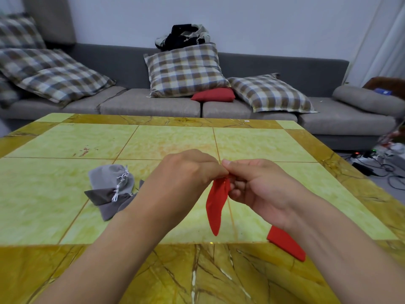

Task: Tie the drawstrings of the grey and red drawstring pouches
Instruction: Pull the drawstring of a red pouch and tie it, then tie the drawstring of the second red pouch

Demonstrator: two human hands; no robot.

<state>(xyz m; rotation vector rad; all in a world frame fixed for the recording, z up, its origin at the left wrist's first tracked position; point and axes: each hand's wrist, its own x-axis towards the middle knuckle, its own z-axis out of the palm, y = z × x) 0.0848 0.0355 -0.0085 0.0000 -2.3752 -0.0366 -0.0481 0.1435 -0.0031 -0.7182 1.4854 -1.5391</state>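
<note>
On the left of the worktop (65, 145) lies a small heap of grey pouches (110, 189) — a pale one on top, darker ones under and beside it — with white drawstrings (120, 183) knotted at their mouths. The left forearm crosses just right of the heap and covers its near right edge.

In the middle, above the worktop, the left hand (186, 172) and right hand (258, 183) meet with their fingers pinched together on the mouth of a red pouch (217, 202). The pouch hangs down from that grip, its lower tip pointing toward the near edge of the pale tiled area. The fingers of both hands are clenched on the pouch top; the drawstring itself is hidden between them, so whether a knot exists cannot be told.

To the right, a second red pouch (287, 242) lies flat on the worktop, partly hidden under the right wrist.

Beyond the far edge stands a grey sofa (153, 104) with checked cushions (184, 71), a red cushion (213, 94) and a bundle of dark clothing (183, 36). Cables (377, 165) lie on the floor at far right.
</note>
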